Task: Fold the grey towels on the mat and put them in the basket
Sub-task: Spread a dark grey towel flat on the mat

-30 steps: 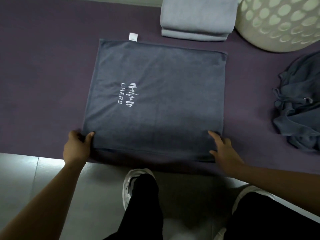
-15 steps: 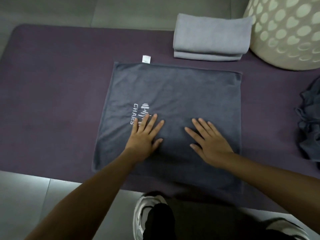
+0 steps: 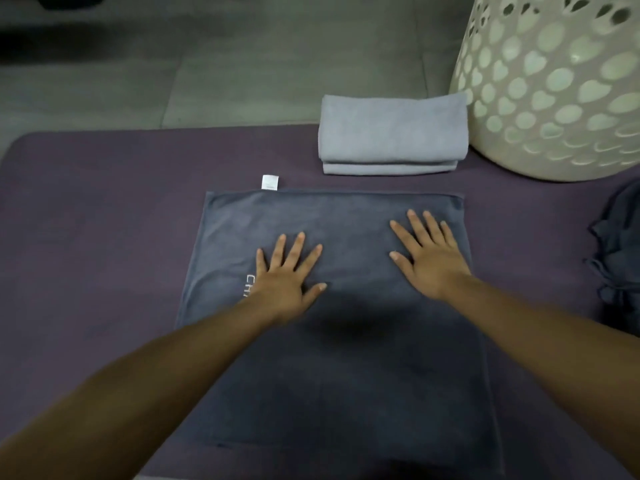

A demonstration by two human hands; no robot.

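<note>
Both flat palms, left hand (image 3: pixel 289 271) and right hand (image 3: pixel 427 252), have been slid farther up the dark towel (image 3: pixel 346 358); smoothing precedes another fold.

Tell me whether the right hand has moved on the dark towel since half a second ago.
Yes. The right hand has slid away from the person along the dark towel, closer to its far right corner.

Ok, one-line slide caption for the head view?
Both hands flat on the dark towel, smoothing it; folded towel beside basket.
</note>
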